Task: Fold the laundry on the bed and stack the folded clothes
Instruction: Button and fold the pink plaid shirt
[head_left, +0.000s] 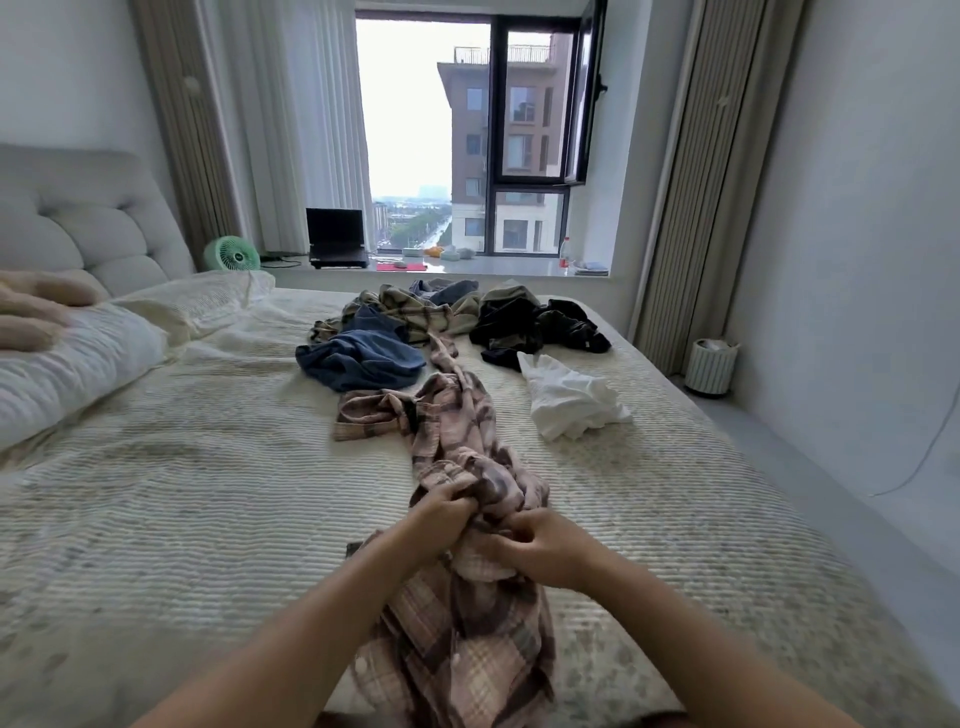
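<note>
Pink plaid shirt (457, 447); crumpled, stretched lengthwise

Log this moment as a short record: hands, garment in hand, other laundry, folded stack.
left hand: grips the pink plaid flannel shirt
right hand: grips the same shirt
shirt state: bunched, trailing up the cream quilted bed
unfolded laundry: blue garment, black clothes, white garment, olive plaid shirt
folded stack: none visible
</note>
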